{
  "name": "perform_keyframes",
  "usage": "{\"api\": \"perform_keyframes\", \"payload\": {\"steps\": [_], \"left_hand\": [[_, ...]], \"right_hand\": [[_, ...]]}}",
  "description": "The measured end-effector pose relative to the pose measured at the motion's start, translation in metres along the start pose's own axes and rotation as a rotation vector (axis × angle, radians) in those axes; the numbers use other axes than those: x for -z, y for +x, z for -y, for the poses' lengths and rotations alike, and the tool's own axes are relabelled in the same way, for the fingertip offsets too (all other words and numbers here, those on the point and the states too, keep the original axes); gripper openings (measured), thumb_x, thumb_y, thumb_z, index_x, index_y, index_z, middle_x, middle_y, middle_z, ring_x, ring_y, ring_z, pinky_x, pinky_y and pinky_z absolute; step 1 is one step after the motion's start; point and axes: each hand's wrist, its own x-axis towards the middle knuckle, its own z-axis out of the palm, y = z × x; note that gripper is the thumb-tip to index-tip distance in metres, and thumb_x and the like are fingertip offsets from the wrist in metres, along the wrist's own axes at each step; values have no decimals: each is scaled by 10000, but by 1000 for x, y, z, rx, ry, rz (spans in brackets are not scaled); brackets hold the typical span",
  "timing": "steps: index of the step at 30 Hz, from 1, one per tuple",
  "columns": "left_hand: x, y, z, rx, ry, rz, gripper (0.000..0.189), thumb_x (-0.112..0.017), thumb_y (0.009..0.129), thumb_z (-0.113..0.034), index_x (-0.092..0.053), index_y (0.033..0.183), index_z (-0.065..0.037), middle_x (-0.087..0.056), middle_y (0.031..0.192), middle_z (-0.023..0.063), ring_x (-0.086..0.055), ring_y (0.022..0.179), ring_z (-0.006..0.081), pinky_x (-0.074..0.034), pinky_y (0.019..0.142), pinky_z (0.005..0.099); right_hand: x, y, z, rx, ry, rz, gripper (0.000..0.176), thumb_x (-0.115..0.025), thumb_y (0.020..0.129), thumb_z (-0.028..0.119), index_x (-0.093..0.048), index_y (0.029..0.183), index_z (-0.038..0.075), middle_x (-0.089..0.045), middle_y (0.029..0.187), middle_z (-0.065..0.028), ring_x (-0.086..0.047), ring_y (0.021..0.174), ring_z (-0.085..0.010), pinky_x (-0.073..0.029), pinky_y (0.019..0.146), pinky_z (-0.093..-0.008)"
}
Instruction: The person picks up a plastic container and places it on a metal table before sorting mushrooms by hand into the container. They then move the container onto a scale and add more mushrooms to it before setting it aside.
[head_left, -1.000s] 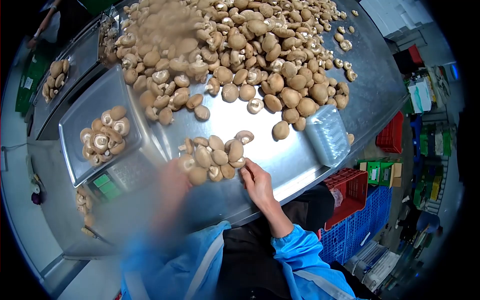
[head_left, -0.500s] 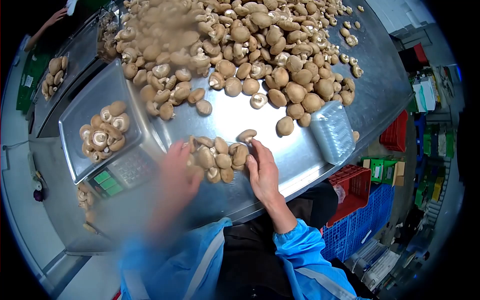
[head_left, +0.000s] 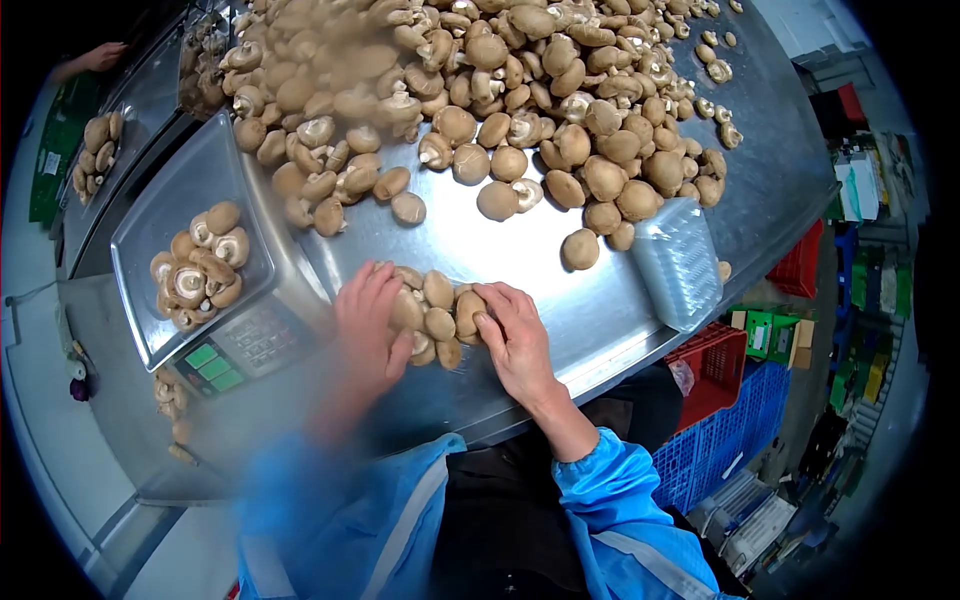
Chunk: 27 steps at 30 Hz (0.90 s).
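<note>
A small group of brown mushrooms [head_left: 438, 322] lies on the metal table right in front of me. Whether a clear tray is under them I cannot make out. My left hand [head_left: 368, 325], slightly blurred, curves against the left side of the group, its fingers stretched forward. On the opposite side my right hand [head_left: 515, 335] lies with extended fingers on the outermost caps, its thumb apart. Just beyond the hands, a round-capped mushroom [head_left: 497, 201] sits beside an upturned one [head_left: 528, 195], near the big mushroom heap [head_left: 590, 120].
To the left stands a digital scale [head_left: 245, 345] with a clear tray [head_left: 150, 290] of mushrooms on it. A stack of clear plastic trays [head_left: 680, 265] lies right, by the table edge. A red crate [head_left: 715, 365] is below. Another person's hand [head_left: 100, 57] shows far left.
The mushroom at my right fingertips has left them, and a cap now lies farther away by the heap. My right hand has settled on the group; my left fingers reach farther forward.
</note>
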Motion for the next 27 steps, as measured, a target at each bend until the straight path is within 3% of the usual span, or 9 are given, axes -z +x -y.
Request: {"api": "perform_keyframes", "payload": {"steps": [6,9,12,17,20,23,27], "left_hand": [[15,-3,-8,-62,69,-20,574,-505,901,-413,-491,1308,-10,-435,1425,194,-306,1366,450,-192,1102,565],[14,6,-9,-118,132,72,602,-497,909,-473,-495,1319,-32,-435,1429,185,-293,1374,452,-182,1098,581],[2,15,-7,-145,117,96,582,-512,892,-487,-543,1283,-57,-496,1376,163,-366,1338,418,-188,1092,584],[-6,20,-2,-165,84,61,511,-560,849,-417,-597,1205,-52,-583,1269,142,-475,1251,376,-209,1086,578],[-3,20,1,-166,64,101,514,-672,810,-319,-552,1237,-60,-534,1312,117,-416,1296,367,-223,1067,591],[-8,21,-2,-147,36,17,449,-628,782,-299,-606,1156,-52,-602,1223,137,-487,1235,377,-219,1088,573],[-7,22,-3,-152,51,24,471,-633,779,-300,-593,1172,-44,-588,1240,145,-481,1241,379,-221,1090,571]], "right_hand": [[1,-2,-2,-9,30,9,734,-744,796,265,-390,1403,51,-397,1412,-202,-388,1305,-389,-333,1091,-445],[-2,4,6,157,-40,121,880,-809,710,333,-365,1428,84,-326,1465,-196,-294,1373,-409,-259,1129,-501],[-7,3,6,201,-116,218,933,-835,669,354,-366,1435,103,-301,1485,-184,-247,1396,-420,-226,1128,-555],[-9,6,6,205,-146,224,958,-880,600,304,-399,1409,128,-340,1452,-153,-276,1369,-407,-242,1130,-528],[-12,6,6,216,-143,209,960,-886,588,293,-408,1404,130,-357,1436,-147,-288,1360,-400,-239,1129,-530],[-13,5,6,221,-150,198,963,-888,584,293,-410,1403,129,-365,1427,-145,-293,1357,-398,-240,1126,-533],[-13,4,6,217,-148,192,975,-891,581,297,-403,1406,118,-363,1429,-152,-295,1355,-401,-240,1127,-532]]}}
